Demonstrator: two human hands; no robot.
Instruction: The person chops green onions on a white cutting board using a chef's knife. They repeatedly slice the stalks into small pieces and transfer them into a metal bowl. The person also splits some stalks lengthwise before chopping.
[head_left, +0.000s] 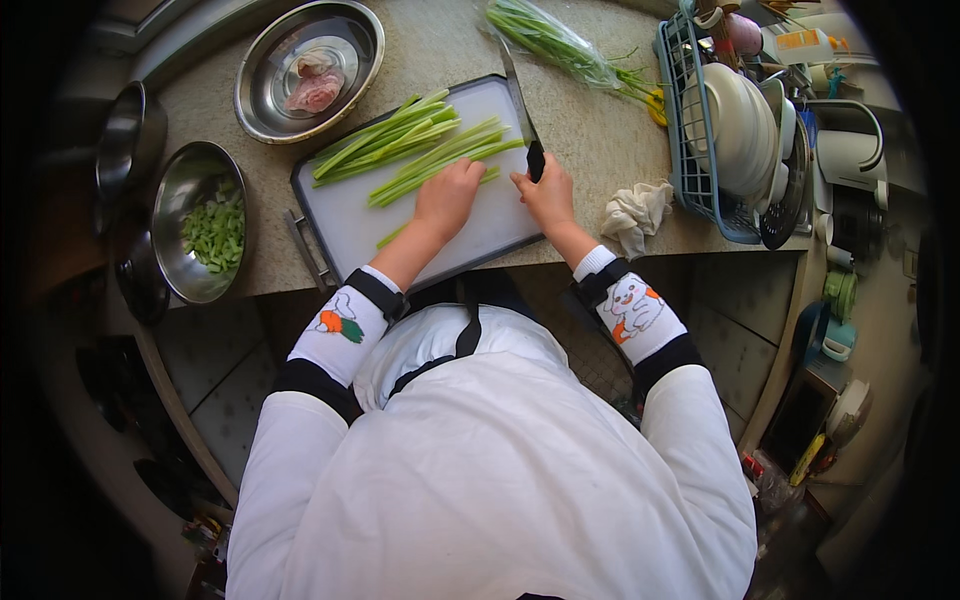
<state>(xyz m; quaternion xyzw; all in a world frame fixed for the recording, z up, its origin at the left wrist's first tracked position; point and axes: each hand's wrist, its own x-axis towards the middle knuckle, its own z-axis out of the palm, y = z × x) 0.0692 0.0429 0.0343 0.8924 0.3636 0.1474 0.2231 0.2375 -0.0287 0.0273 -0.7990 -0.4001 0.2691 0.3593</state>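
Observation:
On a white cutting board with a dark rim (341, 225) lie two bunches of cut green stalks that look like celery. My left hand (451, 193) rests with bent fingers on the nearer celery stalks (405, 178), gripping them near their right part. The farther bunch (390, 139) lies beyond it, untouched by either hand. In my right hand (547, 196) is the black handle of a kitchen knife (517, 90). Its long blade points away from me over the board's right edge. A short loose stalk piece (390, 237) lies on the board, partly behind my left wrist.
Left of the board, a steel bowl (166, 236) holds chopped green pieces. A steel basin (251, 112) behind it contains raw meat (315, 90). Bagged green stalks (555, 45) lie at the back. A crumpled cloth (637, 214) and a blue dish rack (686, 161) stand to the right.

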